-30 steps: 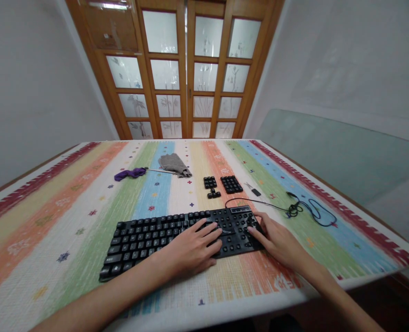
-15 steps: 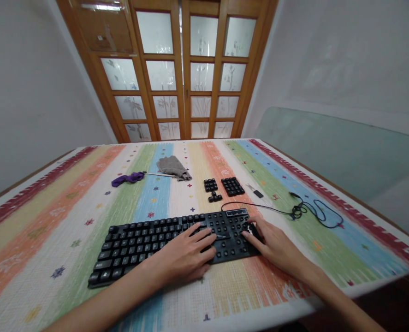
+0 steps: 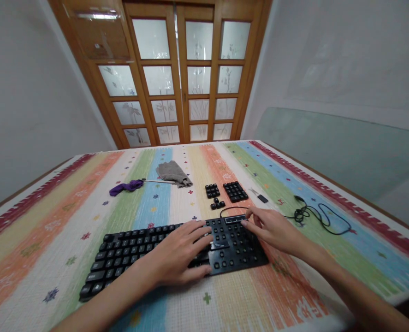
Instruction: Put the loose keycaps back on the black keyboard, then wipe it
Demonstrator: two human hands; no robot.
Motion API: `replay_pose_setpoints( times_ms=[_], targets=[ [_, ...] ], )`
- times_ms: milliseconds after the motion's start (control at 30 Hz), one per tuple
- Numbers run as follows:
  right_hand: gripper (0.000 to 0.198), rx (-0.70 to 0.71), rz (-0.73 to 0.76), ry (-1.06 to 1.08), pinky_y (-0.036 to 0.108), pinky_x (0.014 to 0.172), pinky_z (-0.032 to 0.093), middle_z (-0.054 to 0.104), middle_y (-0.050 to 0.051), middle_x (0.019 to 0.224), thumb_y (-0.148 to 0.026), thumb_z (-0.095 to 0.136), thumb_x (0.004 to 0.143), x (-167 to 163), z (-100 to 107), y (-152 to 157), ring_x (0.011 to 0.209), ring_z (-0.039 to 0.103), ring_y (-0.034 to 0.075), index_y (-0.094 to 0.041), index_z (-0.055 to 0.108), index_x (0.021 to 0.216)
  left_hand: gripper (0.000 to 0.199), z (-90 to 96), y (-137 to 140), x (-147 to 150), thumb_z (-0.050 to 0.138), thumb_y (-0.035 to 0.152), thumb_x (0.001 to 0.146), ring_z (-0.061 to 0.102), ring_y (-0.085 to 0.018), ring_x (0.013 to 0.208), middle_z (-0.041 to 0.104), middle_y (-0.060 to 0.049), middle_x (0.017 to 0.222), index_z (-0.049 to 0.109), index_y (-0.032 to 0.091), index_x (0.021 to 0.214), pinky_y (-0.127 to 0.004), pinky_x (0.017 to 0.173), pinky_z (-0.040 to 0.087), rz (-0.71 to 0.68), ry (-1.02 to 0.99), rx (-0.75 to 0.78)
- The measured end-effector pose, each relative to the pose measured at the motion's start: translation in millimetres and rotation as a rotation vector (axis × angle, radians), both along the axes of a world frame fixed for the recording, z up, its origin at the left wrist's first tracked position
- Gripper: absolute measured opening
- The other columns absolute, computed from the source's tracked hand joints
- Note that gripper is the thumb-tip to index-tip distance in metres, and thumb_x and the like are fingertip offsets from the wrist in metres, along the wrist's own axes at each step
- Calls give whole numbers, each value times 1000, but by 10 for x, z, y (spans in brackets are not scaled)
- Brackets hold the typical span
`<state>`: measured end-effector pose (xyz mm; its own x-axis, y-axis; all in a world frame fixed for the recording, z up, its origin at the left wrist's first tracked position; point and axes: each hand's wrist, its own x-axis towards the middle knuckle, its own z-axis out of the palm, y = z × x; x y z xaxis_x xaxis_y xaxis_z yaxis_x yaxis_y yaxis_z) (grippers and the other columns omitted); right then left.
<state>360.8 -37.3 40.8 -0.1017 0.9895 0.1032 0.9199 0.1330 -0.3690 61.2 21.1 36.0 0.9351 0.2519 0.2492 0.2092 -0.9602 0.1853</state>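
Observation:
A black computer keyboard (image 3: 131, 251) lies on the patterned tablecloth. Its left part carries keycaps, while the right section shows bare key switches. Across its middle rests my left hand (image 3: 185, 251), fingers spread and nothing gripped, covering some keys. My right hand (image 3: 271, 226) is at the keyboard's far right corner, beside the indicator strip (image 3: 234, 219). Its thumb and index finger are bent close together there; whatever may be between them is hidden. Beyond the keyboard sit removed keycaps in groups: a large block (image 3: 235, 191), a smaller block (image 3: 212, 191) and an arrow cluster (image 3: 217, 204).
A keycap puller-like tool (image 3: 262, 198) with a black handle and thin wires lies right of the keycaps. The keyboard's coiled cable (image 3: 303, 213) stretches rightward. Farther left are a grey cloth (image 3: 173, 173), a thin pale stick (image 3: 159, 181) and a purple cloth (image 3: 126, 187).
My right hand has moved from the keyboard's right edge to its far right corner, uncovering the bare switches there. My left hand stays on the keyboard, its thumb now farther from the fingers.

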Motion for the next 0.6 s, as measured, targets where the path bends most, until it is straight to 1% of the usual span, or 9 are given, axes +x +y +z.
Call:
replay_pose_setpoints(
  times_ms=[100, 200, 333, 433, 500, 600],
  targets=[
    [18, 110, 80, 45, 30, 65, 41, 66, 5, 80, -33, 53, 95, 32, 35, 250, 72, 60, 19, -19, 62, 89, 42, 3, 141, 23, 53, 41, 98, 51, -28, 133, 58, -14, 140, 51, 17, 133, -48, 112, 42, 89, -38, 43],
    [11, 193, 138, 62, 32, 73, 45, 68, 6, 85, -26, 57, 91, 47, -7, 512, 81, 62, 20, -19, 63, 84, 36, 1, 307, 49, 50, 37, 99, 56, -27, 125, 62, -14, 133, 55, 15, 128, -46, 107, 46, 182, -66, 49],
    [6, 221, 216, 42, 32, 75, 47, 70, 6, 86, -21, 60, 87, 39, -52, 825, 82, 63, 20, -18, 65, 84, 31, -4, 520, 121, 52, 33, 97, 64, -26, 110, 68, -13, 119, 59, 14, 121, -42, 95, 53, 278, -48, -4],
    [8, 238, 248, 15, 31, 76, 47, 70, 6, 86, -15, 59, 83, 36, -22, 1050, 83, 62, 19, -17, 67, 86, 30, -30, 698, 224, 53, 32, 96, 66, -26, 108, 69, -13, 118, 61, 15, 119, -41, 95, 52, 342, -38, -49],
    [12, 240, 247, 11, 31, 78, 46, 69, 5, 85, -11, 59, 81, 37, 15, 1203, 84, 62, 19, -17, 68, 86, 28, -60, 837, 313, 54, 30, 94, 66, -27, 108, 70, -14, 116, 63, 14, 116, -40, 95, 52, 357, -35, -60],
    [13, 235, 240, 5, 30, 77, 46, 69, 5, 84, -10, 59, 80, 27, 50, 1418, 83, 61, 19, -17, 69, 85, 25, -109, 1067, 463, 56, 28, 92, 68, -27, 103, 72, -13, 109, 66, 14, 111, -39, 92, 52, 380, -34, -74]
  ],
)
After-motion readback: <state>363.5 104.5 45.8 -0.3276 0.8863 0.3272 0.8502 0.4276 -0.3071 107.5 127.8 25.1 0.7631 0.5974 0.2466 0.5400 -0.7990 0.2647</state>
